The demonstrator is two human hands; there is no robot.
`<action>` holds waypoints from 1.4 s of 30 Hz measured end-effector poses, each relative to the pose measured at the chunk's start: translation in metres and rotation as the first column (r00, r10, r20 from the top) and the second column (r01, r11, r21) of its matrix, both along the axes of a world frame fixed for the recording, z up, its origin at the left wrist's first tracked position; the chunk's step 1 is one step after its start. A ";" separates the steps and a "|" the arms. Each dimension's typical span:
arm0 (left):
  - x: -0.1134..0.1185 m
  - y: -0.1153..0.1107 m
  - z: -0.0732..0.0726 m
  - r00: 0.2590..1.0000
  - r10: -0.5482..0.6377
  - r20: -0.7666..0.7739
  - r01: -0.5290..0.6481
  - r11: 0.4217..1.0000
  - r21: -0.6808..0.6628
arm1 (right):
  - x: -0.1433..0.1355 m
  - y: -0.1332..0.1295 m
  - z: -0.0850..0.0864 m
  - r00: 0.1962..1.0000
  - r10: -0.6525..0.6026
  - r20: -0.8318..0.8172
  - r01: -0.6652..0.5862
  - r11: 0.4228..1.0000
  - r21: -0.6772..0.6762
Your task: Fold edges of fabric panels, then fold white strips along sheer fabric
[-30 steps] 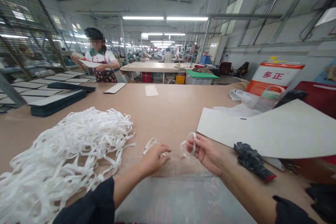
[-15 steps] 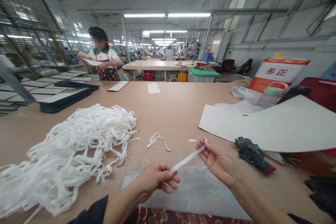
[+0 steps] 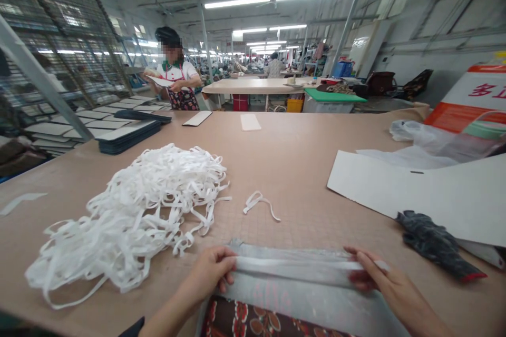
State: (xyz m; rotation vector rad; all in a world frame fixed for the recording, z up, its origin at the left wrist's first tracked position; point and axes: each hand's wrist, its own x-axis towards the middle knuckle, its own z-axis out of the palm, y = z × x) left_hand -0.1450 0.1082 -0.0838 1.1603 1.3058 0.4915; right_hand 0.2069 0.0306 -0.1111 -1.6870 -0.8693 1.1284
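A white strip of tape (image 3: 292, 264) is stretched level between my two hands, low over a translucent plastic sheet (image 3: 316, 300) at the table's near edge. My left hand (image 3: 215, 271) pinches one end between thumb and fingers. Toward the other end, my right hand (image 3: 369, 271) is closed on the strip, and a short tail sticks out past its thumb. A large tangled pile of white tape (image 3: 158, 210) lies left of my hands. One loose looped piece of tape (image 3: 259, 204) rests beyond them on the brown table (image 3: 300, 168).
To the right lie a dark glove (image 3: 438, 245), a large white board (image 3: 415, 189) and plastic bags (image 3: 446, 142). A stack of dark-edged panels (image 3: 128, 137) sits back left. Across the table a person (image 3: 176, 73) holds a white panel. Patterned fabric (image 3: 256, 321) shows at my front.
My hands have moved apart and down, pulling the strip from a short slanted length into a long level one. The camera view has turned toward the left.
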 end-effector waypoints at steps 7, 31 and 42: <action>-0.005 0.019 -0.015 0.965 0.014 -0.260 0.077 0.939 0.335 | 0.020 0.004 -0.021 0.964 0.139 0.225 -0.116 0.987 -0.113; 0.025 0.029 -0.014 0.808 -0.046 -0.588 0.235 0.939 0.249 | 0.046 -0.004 -0.048 0.722 0.071 0.688 0.028 0.991 -0.131; 0.033 0.015 -0.021 0.376 0.096 -0.922 0.803 0.463 0.376 | 0.028 0.006 -0.014 0.752 0.063 0.656 -0.053 0.998 -0.035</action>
